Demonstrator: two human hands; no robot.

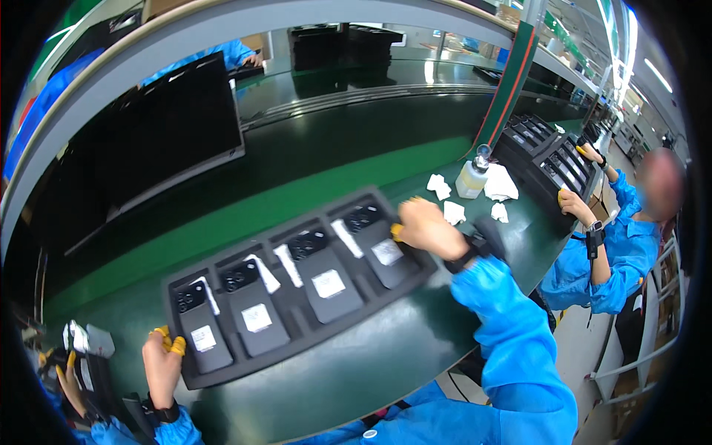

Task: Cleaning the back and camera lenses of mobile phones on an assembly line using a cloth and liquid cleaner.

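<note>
A dark foam tray (300, 323) lies slantwise on the green bench, holding several dark grey smartphones (321, 265) with their camera sides up. Each phone carries a white label (328, 283), and a white strip (288, 266) sits beside each in its slot. At the tray's left end, my left hand (162, 365) grips the edge, yellow covers on its fingertips. My right hand (432, 228) is closed over the far right corner, thumb at the rim; part of its grip is hidden behind the hand. Both wrists wear black bands.
Beyond the tray's right end stand a clear pump bottle (472, 178) and crumpled white wipes (501, 182). A co-worker (621, 245) at right holds another tray (567, 169). Another person's hand (71, 383) is at far left. A dark monitor (159, 126) and a green post (507, 89) stand behind.
</note>
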